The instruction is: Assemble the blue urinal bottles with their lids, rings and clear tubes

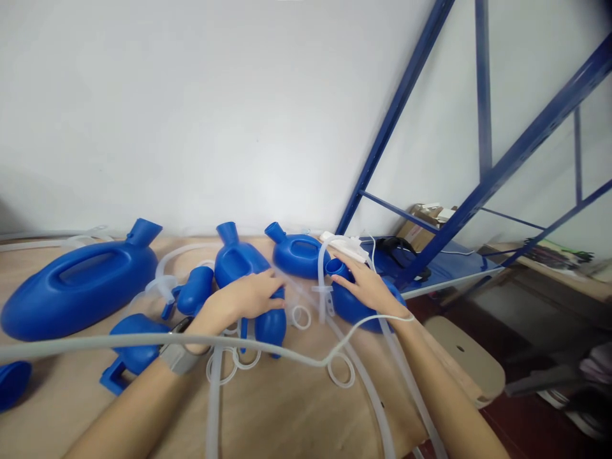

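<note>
Several blue plastic urinal bottles with slanted necks and built-in handles lie on the table. My left hand (255, 294) is open over the middle bottle (236, 261), its fingers stretched to the right across it and partly hiding it. A small blue cup with a handle (271, 328) sits just below those fingers. At the right, my right hand (366, 287) grips another blue urinal bottle (351, 306), thumb and fingers on either side of its mouth. A clear tube with a flange (322, 290) stands beside that bottle's neck.
A large blue bottle (86, 287) lies at left, near blue cups (196, 290). White rings (342, 371) and long clear tubes lie across the brown table (287, 414). One pale tube (119, 341) crosses close before me. A blue metal rack (396, 108) and a stool (466, 357) stand right.
</note>
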A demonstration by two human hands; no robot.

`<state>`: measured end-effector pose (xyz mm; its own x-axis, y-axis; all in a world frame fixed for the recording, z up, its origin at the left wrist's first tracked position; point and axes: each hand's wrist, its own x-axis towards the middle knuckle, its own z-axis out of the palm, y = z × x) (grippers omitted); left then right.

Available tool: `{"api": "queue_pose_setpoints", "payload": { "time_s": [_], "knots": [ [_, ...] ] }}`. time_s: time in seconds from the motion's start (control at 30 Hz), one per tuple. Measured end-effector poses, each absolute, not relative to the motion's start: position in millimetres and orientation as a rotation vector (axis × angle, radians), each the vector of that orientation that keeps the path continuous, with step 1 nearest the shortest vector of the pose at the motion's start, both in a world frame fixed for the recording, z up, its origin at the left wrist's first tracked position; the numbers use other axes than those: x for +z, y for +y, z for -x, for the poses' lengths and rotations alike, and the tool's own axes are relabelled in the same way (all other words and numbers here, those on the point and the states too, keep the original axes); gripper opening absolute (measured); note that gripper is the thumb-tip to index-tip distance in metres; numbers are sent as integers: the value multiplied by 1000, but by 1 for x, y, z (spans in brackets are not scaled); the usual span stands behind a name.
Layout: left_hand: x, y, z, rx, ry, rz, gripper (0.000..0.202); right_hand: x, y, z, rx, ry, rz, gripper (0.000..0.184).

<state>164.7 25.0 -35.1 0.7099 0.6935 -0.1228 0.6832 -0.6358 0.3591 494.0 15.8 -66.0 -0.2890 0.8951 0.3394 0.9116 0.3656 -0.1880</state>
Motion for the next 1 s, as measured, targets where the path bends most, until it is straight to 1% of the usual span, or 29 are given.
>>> {"api": "queue_pose_setpoints", "payload": {
  "time_s": [0.13,0.23,0.3,0.37,0.5,0.57,0.63,0.7,0.8,0.9,1.0],
  "knots": [
    [-43,23,-170,75,1004,-2623,39,-77,31,-513,-232,-2082,1851,68],
    [-47,22,-172,61,951,-2664,30,-84,49,-531,-257,-2049,1948,77],
    [-48,21,-173,53,904,-2683,22,-89,62,-543,-285,-2051,1949,76],
    [-48,21,-174,49,869,-2689,18,-93,76,-550,-309,-2025,1939,75],
    [-49,23,-174,54,839,-2657,18,-99,100,-548,-308,-1980,1838,80],
    [-49,25,-171,53,838,-2631,22,-101,110,-539,-281,-1904,1743,81],
    [-48,25,-168,62,840,-2610,29,-105,117,-528,-265,-1827,1665,76],
    [-44,24,-164,69,844,-2587,32,-110,121,-517,-280,-1800,1639,66],
    [-35,21,-158,81,868,-2541,31,-115,121,-503,-318,-1751,1601,56],
    [-24,17,-153,85,929,-2492,30,-113,121,-493,-357,-1673,1543,51],
    [-12,15,-147,38,1030,-2445,32,-100,122,-478,-334,-1620,1464,54]
  ]
}}
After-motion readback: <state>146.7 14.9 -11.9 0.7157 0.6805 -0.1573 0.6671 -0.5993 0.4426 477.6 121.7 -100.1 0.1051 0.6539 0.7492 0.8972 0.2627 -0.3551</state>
